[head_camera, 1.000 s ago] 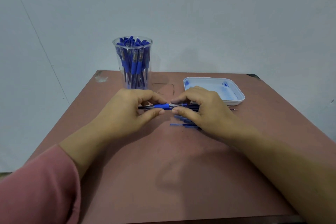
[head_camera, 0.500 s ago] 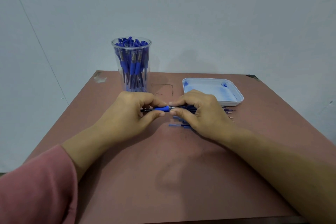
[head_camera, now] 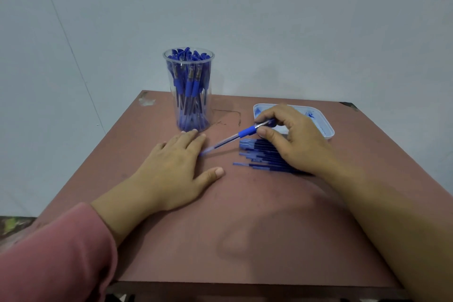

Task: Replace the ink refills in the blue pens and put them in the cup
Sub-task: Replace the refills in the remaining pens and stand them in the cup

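Reddish-brown laminate covers the counter (head_camera: 245, 240), which stands against a pale grey wall (head_camera: 269, 19). A pink sleeve (head_camera: 54, 252) covers the left forearm. The left hand (head_camera: 176, 169) lies palm down on the counter, its fingers (head_camera: 196, 140) straight and close together with the thumb spread out to the side; it holds nothing. The fingertips end just in front of the cup. The right hand (head_camera: 294, 140) hovers over the counter's right half, its thumb and forefinger curled and pinching one pen near the tip end.

At the far left the clear cup (head_camera: 188, 91) stands upright, packed with blue pens (head_camera: 190, 81). A white tray (head_camera: 326, 127), smeared with blue ink, sits at the far right, partly hidden behind the right hand. A loose heap of refills (head_camera: 259, 154) lies on the counter between the hands, its right end under the right palm.

The pen (head_camera: 235, 138) slants down to the left, blue grip beside the pinching fingers and clear barrel reaching to just beside the left forefinger; whether it touches it cannot be told
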`<action>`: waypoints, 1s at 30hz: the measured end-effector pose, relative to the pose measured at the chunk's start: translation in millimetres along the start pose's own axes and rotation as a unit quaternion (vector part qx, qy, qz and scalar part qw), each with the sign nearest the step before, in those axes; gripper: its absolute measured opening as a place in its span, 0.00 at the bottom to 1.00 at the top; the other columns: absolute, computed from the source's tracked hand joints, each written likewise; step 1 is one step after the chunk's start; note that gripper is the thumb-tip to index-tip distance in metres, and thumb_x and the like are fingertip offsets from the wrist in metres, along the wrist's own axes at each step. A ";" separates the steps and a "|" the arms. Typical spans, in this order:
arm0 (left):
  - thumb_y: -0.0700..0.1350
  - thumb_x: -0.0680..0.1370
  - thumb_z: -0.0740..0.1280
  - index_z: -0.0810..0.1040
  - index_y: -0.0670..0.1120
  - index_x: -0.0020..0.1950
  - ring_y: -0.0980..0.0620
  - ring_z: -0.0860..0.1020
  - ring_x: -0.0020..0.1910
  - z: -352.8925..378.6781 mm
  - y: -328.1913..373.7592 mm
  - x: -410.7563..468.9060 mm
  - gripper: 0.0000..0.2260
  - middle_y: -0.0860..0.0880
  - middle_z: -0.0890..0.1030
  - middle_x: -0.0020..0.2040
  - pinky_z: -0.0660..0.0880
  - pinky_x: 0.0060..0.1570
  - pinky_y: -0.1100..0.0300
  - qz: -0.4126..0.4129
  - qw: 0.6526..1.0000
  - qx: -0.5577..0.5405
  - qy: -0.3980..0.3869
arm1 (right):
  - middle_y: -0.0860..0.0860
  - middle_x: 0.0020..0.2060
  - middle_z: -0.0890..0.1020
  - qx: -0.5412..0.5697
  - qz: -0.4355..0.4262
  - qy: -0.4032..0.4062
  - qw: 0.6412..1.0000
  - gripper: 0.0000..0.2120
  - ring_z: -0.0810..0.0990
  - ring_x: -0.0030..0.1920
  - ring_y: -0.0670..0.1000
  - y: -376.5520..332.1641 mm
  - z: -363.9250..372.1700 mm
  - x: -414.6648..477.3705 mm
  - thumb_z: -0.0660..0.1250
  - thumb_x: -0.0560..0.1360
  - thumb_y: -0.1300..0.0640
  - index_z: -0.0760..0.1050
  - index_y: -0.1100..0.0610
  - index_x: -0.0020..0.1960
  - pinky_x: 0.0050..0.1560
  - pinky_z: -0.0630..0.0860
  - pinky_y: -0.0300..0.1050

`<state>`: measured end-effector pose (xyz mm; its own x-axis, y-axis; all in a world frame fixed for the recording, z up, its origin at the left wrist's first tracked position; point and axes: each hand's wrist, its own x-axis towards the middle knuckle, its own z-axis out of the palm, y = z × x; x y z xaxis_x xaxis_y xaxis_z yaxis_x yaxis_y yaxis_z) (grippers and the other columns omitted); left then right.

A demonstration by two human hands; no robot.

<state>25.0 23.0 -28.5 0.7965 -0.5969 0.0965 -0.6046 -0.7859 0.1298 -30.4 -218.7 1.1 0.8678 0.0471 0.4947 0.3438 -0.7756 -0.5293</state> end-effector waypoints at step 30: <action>0.76 0.62 0.33 0.45 0.54 0.79 0.52 0.47 0.78 -1.2 -2.2 -2.9 0.49 0.53 0.47 0.79 0.46 0.75 0.53 0.004 0.999 0.012 -0.043 | 0.47 0.37 0.77 0.151 -0.043 0.205 0.966 0.10 0.74 0.35 0.40 -46.6 -22.1 136.7 0.68 0.75 0.59 0.68 0.54 0.52 0.42 0.70 0.32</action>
<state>24.0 26.7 -27.9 0.7887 -0.6147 0.0116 -0.6123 -0.7836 0.1056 64.3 -190.1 108.6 0.6366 -0.1981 0.7453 0.5515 -0.5585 -0.6196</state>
